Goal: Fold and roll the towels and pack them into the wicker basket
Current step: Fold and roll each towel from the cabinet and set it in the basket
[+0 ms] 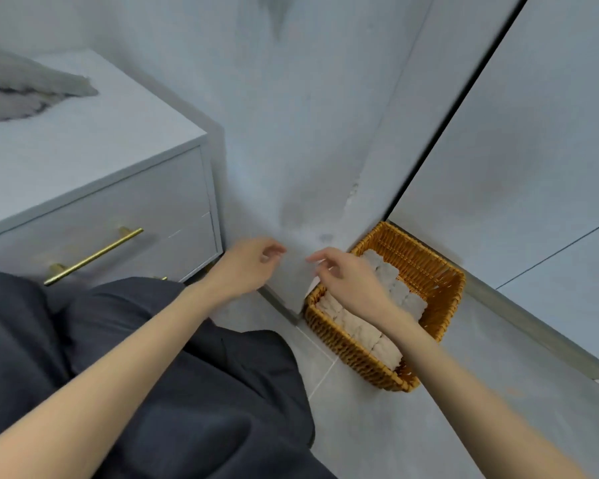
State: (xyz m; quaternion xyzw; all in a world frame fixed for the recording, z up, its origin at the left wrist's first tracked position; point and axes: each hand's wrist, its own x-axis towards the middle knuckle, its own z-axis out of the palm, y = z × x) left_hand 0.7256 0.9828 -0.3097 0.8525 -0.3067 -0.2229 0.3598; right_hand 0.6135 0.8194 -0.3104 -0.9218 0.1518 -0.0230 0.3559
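Two rows of rolled towels (360, 330) run lengthwise in the wicker basket (426, 267).

Walls (291, 133) hem the wicker basket (429, 267); floor (377, 426) in front free

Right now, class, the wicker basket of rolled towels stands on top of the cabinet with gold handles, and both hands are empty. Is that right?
No. The head view shows the wicker basket of rolled towels standing on the tiled floor by the wall, not on top of the cabinet with gold handles. The left hand and right hand are indeed empty.
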